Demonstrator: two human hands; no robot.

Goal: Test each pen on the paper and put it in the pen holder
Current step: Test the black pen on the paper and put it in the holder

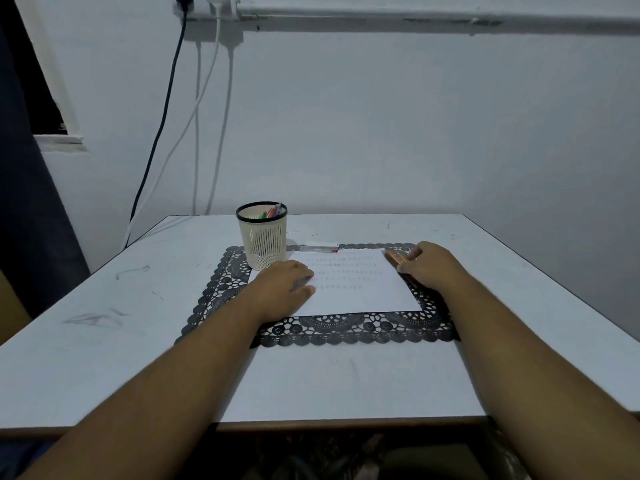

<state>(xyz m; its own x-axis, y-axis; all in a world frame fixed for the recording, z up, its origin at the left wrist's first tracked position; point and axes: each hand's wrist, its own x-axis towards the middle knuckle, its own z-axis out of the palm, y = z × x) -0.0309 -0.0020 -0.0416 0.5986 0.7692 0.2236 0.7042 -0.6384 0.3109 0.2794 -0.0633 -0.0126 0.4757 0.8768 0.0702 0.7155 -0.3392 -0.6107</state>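
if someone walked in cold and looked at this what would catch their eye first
Probably the two bare forearms reaching across the white table to a sheet of paper on a black lace mat: the left hand rests on its left edge, the right hand touches orange pens at its far right corner. Then the cream pen holder behind, pens already inside.

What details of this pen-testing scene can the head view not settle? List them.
- Pens in the pen holder: count hidden by its wall.
- Marks on the paper: too faint and small to read.
- Orange pens under the right hand: number and grip hidden by fingers.
- Left hand fingertips: blurred.
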